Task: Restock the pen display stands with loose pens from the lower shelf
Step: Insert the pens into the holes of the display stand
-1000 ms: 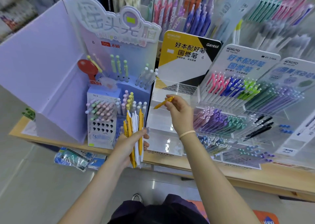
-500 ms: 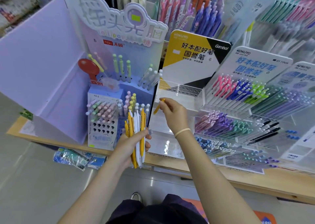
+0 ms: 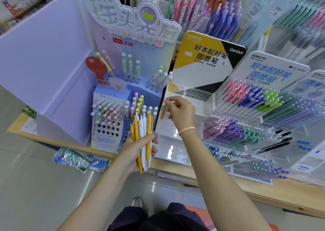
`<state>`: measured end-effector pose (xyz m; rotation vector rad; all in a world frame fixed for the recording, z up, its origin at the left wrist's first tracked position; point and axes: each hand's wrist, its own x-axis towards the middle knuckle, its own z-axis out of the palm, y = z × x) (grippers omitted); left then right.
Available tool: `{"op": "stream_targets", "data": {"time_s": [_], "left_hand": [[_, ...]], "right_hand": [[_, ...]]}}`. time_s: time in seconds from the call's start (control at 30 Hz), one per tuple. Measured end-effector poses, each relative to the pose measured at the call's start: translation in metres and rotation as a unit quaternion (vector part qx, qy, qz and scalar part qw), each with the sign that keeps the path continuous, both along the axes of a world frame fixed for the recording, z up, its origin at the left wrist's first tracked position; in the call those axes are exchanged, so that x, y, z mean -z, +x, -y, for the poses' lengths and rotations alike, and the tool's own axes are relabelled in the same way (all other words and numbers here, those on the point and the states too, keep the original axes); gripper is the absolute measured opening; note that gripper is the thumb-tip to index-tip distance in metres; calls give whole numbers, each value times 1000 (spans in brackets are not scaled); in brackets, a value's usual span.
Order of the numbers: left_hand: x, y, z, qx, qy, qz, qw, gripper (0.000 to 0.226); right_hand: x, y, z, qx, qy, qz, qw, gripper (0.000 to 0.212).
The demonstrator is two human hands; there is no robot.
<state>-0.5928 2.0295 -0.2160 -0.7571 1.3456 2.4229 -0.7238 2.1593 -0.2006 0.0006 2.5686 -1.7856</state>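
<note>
My left hand (image 3: 136, 149) grips a bundle of yellow and white pens (image 3: 142, 139), tips down, in front of the shelf edge. My right hand (image 3: 181, 113) pinches a single yellow pen (image 3: 163, 110) by its top end, so that it hangs nearly upright. That pen is at the left edge of the clear acrylic Kokuyo stand (image 3: 190, 97) with the yellow and black header card (image 3: 205, 55). The stand's perforated upper tier holds no pens.
A lilac lollipop-pen stand (image 3: 112, 125) sits left of my hands, with a purple cardboard panel (image 3: 44, 63) further left. Filled acrylic stands (image 3: 255, 107) of coloured pens stand to the right. Everything rests on a wooden shelf (image 3: 228, 183). Plastic-wrapped packs (image 3: 79, 160) lie below it.
My right hand has turned the yellow pen from slanting sideways to hanging nearly upright and has drawn it slightly left. My left hand keeps its bundle still.
</note>
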Motion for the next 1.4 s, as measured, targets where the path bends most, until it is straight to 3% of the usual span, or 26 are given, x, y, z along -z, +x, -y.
{"op": "stream_targets", "data": {"time_s": [0.17, 0.4, 0.6, 0.7, 0.83, 1.0, 1.17, 1.4], "left_hand": [[-6, -3, 0, 7, 29, -24, 999, 36], [-1, 0, 0, 7, 34, -27, 999, 31], [8, 9, 2, 3, 25, -17, 1000, 33], [10, 10, 1, 11, 21, -18, 1000, 30], [11, 9, -4, 26, -4, -15, 1000, 29], [14, 13, -7, 32, -30, -6, 999, 31], [17, 18, -11, 2, -13, -15, 1000, 11], [8, 15, -19, 9, -25, -9, 1000, 14]], "right_hand": [[1, -1, -6, -6, -18, 14, 1000, 9], [7, 0, -4, -6, 73, -30, 997, 10], [4, 6, -6, 4, 83, -34, 996, 9], [-6, 27, -9, -18, 26, 25, 999, 17], [-9, 59, -10, -159, -44, 182, 969, 23], [-3, 67, -19, -124, -102, 197, 967, 16], [-4, 72, -35, -128, -224, 246, 934, 19], [-16, 73, -45, -109, -243, 227, 937, 9]]}}
